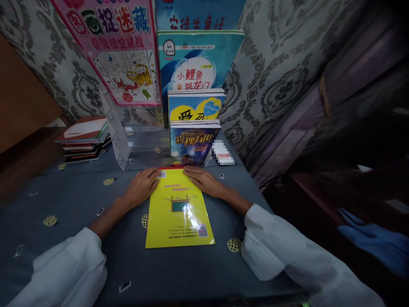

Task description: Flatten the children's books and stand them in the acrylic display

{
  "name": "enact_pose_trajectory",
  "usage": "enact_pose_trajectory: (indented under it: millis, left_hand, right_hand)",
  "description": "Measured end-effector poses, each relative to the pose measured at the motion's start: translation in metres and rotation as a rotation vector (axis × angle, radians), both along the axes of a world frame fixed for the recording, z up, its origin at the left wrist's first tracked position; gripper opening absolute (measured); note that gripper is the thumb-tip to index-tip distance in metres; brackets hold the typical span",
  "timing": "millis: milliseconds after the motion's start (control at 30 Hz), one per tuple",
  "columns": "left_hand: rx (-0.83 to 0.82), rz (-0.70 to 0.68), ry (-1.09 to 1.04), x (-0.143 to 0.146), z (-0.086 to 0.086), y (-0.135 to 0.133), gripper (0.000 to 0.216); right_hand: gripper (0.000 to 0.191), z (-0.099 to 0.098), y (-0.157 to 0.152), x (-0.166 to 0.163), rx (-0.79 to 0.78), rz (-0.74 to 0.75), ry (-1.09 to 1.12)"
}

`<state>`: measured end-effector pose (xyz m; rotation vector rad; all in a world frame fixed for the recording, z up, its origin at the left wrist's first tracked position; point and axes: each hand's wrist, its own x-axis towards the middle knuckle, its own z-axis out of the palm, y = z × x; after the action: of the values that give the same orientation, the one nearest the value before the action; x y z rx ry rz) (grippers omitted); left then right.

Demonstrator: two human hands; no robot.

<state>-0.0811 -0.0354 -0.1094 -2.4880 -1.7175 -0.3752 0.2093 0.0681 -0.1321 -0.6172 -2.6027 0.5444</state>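
In the head view, our left hand (143,186) and right hand (206,181) touch the far corners of a yellow book (179,209) on the table (128,260); whether fingers pinch, we cannot tell. We're seemingly steadying it; lifting would need both hands.

Dim light, white glare on yellow book (179,211), dark right side, blurred edges

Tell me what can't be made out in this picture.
- Head view, yellow book: underside hidden, facing the table; smallest print too small.
- Head view, pink book: top cut off by the picture's upper edge.
- Head view, pale item beside the clear rack: blurred by pixelation.
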Motion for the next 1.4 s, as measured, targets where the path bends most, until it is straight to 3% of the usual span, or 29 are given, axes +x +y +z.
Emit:
enact_pose_trajectory:
  millis: [267, 567, 733, 800, 900, 1000, 1067, 1233, 1400]
  left_hand:
    - [0.04, 0.009, -0.024, 0.003, -0.008, -0.009, 0.044]
    - [0.045, -0.076, -0.04, 0.012, -0.012, -0.06, 0.044]
    - [0.069, -0.091, -0.022, 0.015, -0.015, -0.09, 0.043]
    - [0.078, -0.101, -0.019, 0.015, -0.016, -0.098, 0.043]
    - [0.086, -0.104, -0.017, 0.016, -0.018, -0.108, 0.043]
    - [0.092, -0.112, -0.014, 0.016, -0.019, -0.114, 0.043]
    - [0.094, -0.112, -0.014, 0.016, -0.02, -0.116, 0.044]
    - [0.073, -0.092, -0.028, 0.016, -0.022, -0.117, 0.043]
    - [0.067, -0.106, -0.079, 0.016, -0.018, -0.12, 0.043]
  right_hand:
    - [0.045, -0.008, -0.038, 0.014, 0.061, -0.182, -0.033]
    - [0.047, 0.003, -0.127, 0.043, 0.143, -0.152, -0.072]
    - [0.051, 0.015, -0.181, 0.063, 0.113, -0.091, -0.119]
    - [0.06, 0.024, -0.2, 0.073, 0.087, -0.048, -0.147]
    - [0.092, 0.036, -0.221, 0.086, 0.063, 0.046, -0.172]
    - [0.108, 0.037, -0.235, 0.089, 0.027, 0.088, -0.213]
    - [0.103, 0.029, -0.243, 0.086, 0.026, 0.067, -0.241]
    - [0.06, 0.0, -0.251, 0.075, 0.185, -0.062, -0.173]
    - [0.044, 0.01, -0.241, 0.075, 0.177, -0.018, -0.125]
